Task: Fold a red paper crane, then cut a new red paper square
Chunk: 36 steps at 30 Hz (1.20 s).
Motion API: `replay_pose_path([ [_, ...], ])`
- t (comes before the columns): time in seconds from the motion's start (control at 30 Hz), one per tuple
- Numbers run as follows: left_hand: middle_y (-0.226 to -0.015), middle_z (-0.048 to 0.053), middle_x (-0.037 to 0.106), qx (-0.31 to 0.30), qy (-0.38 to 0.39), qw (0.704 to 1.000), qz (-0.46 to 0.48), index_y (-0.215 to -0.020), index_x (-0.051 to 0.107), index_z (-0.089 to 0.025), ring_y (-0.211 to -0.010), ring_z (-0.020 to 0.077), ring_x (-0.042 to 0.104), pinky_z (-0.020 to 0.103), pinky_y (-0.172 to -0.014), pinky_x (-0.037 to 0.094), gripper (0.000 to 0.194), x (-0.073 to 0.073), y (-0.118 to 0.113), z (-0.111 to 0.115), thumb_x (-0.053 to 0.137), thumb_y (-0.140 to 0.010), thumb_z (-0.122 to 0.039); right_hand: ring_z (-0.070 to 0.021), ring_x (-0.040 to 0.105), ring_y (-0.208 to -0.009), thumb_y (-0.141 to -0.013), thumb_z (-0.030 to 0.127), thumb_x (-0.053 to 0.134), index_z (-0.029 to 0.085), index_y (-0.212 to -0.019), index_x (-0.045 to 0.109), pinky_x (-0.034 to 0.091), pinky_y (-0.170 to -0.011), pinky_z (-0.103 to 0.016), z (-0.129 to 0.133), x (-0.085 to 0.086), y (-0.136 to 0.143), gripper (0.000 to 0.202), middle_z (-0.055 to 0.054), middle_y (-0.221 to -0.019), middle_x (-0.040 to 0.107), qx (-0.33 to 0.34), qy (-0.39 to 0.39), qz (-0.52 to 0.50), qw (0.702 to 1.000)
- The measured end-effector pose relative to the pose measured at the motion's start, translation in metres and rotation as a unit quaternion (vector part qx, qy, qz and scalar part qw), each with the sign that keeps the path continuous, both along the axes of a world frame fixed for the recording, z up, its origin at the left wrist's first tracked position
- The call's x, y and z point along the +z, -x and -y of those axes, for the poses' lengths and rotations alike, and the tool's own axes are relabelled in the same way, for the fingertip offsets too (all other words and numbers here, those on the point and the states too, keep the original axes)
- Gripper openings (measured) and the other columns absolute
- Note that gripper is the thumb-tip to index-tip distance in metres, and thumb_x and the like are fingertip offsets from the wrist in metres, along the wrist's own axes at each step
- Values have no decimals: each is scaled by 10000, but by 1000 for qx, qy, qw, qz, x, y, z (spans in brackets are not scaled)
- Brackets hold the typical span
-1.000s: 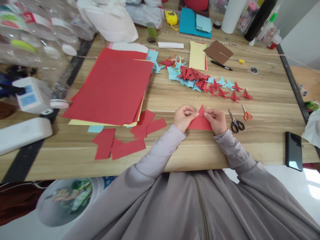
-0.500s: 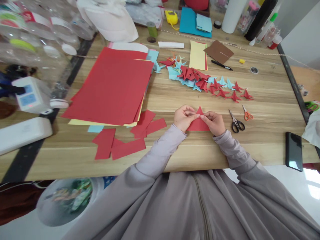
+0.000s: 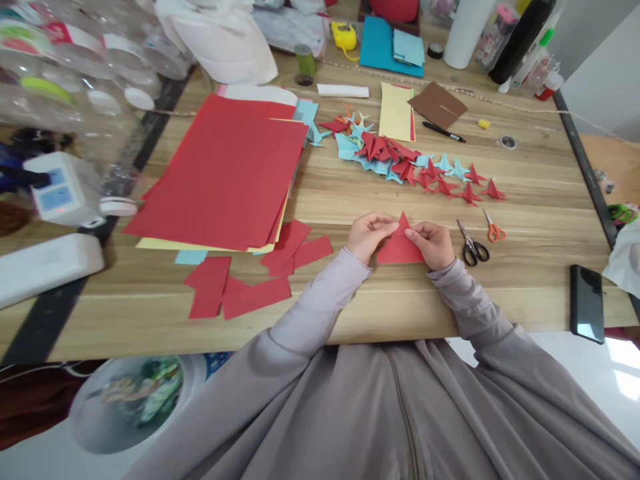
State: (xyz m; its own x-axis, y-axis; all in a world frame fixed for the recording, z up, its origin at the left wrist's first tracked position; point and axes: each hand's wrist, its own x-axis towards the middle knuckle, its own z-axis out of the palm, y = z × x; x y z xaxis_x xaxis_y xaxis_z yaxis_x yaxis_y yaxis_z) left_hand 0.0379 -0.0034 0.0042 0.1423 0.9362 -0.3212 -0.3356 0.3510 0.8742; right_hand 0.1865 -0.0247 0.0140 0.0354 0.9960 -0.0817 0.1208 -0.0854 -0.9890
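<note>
Fingers (image 3: 388, 230) of your left hand (image 3: 367, 238) and right hand (image 3: 434, 247) pinch the red paper triangle (image 3: 399, 253), left of the black-handled scissors (image 3: 469, 243). Folding looks partway; paper figures (image 3: 404, 169) beyond look finished, cut red pieces (image 3: 257, 298) lie unfolded.

The left arm (image 3: 324, 290) and the right arm (image 3: 473, 300), both in grey sleeves, reach forward from the body and lean inward, so that the left hand (image 3: 369, 235) and the right hand (image 3: 434, 245) come near each other without touching. On each hand the fingers are curled, and the thumb points inward to the other hand, in a pinching pose. Both hands are bare, and the sleeves cover the arms down to the wrists.
</note>
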Motion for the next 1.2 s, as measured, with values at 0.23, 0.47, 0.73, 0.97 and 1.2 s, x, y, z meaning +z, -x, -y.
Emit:
replay_pose_path([
  [0.23, -628, 3, 658, -27, -56, 997, -41, -738, 623, -142, -571, 115, 593, 257, -599, 472, 355, -12, 0, 0, 820, -473, -273, -121, 533, -520, -553, 526, 762, 185, -627, 619, 417, -490, -247, 0, -3, 1, 378, 7, -557, 625, 12, 15, -36, 999],
  [0.47, -588, -18, 633, -14, -86, 995, -43, -739, 609, -146, -537, 96, 565, 240, -579, 453, 367, -8, -1, 2, 823, -467, -267, -96, 482, -504, -558, 557, 745, 174, -619, 601, 381, -494, -237, 0, -3, 1, 413, 19, -545, 587, 26, 15, -35, 999],
  [0.73, -503, -35, 581, -20, -88, 994, -54, -701, 610, -148, -432, 69, 475, 213, -464, 366, 368, 0, -1, 4, 832, -446, -293, -53, 296, -432, -604, 620, 689, 183, -566, 496, 226, -419, -214, 3, -3, 0, 479, 69, -454, 400, 48, -7, 19, 999],
  [0.97, -506, -25, 603, -48, -66, 996, -43, -729, 666, -139, -427, 77, 487, 218, -457, 372, 339, 2, 0, 6, 819, -451, -256, -49, 275, -429, -599, 642, 678, 188, -547, 462, 219, -414, -212, 4, 2, 1, 505, 74, -449, 366, 62, 2, 14, 998],
  [1.2, -576, 1, 664, -53, -28, 997, 43, -833, 687, -145, -515, 114, 589, 260, -568, 485, 408, -1, 1, 2, 825, -471, -271, -65, 377, -450, -544, 632, 713, 183, -543, 507, 312, -435, -219, 0, 6, 2, 493, 47, -491, 491, 26, 40, -58, 997],
])
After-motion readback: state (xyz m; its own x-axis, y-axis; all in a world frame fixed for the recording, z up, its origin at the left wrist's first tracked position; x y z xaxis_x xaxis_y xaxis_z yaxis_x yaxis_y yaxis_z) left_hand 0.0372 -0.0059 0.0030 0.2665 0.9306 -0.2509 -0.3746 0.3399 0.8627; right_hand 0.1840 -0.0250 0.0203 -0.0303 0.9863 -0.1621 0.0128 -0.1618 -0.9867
